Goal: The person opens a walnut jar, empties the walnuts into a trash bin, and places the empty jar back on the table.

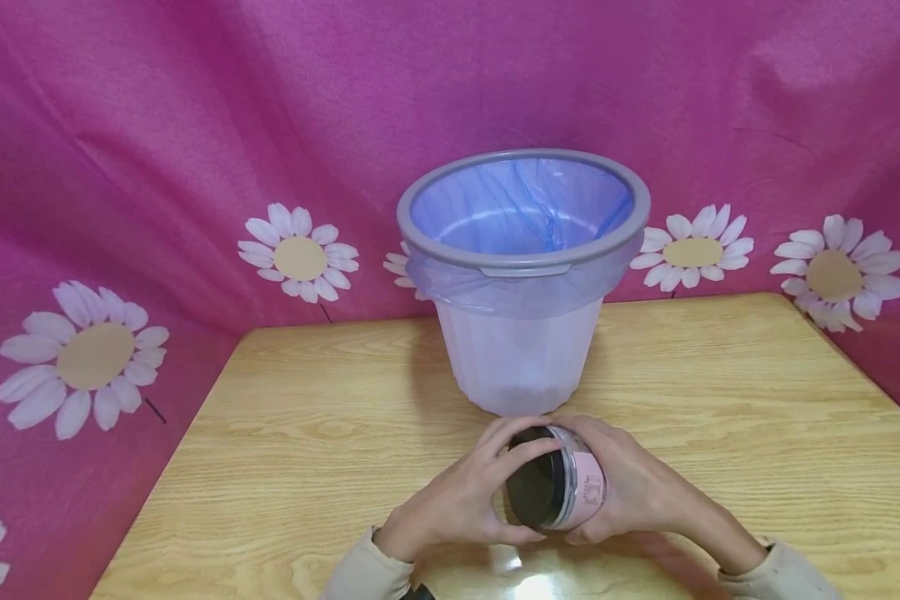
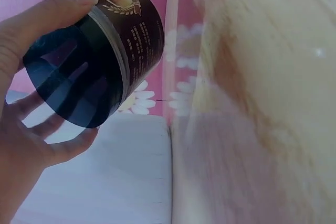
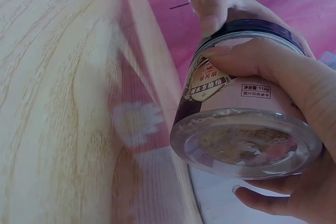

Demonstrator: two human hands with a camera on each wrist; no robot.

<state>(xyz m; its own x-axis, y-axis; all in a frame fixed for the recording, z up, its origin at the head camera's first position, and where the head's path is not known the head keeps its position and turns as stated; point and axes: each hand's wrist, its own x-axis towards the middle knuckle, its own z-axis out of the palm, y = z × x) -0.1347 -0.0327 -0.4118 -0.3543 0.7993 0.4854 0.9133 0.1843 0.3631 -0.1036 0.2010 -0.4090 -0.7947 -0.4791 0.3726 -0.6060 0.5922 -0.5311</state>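
Observation:
A clear plastic jar (image 1: pixel 587 487) with a black lid (image 1: pixel 534 485) and a pink and dark label is tilted on its side between both hands, close over the table. My left hand (image 1: pixel 474 492) curls its fingers and thumb round the lid. Round the jar's body, my right hand (image 1: pixel 633 483) grips with the thumb pressed on the label. In the right wrist view the jar's clear base (image 3: pixel 247 142) shows something brownish inside. The glossy black lid (image 2: pixel 68 77) faces the left wrist camera.
Just behind the hands stands a whitish waste bin (image 1: pixel 521 350) with a grey rim (image 1: pixel 525 265) and a blue bag liner (image 1: pixel 495 212). The wooden table (image 1: pixel 307 417) ends against a pink cloth (image 1: pixel 345 100) with white daisies.

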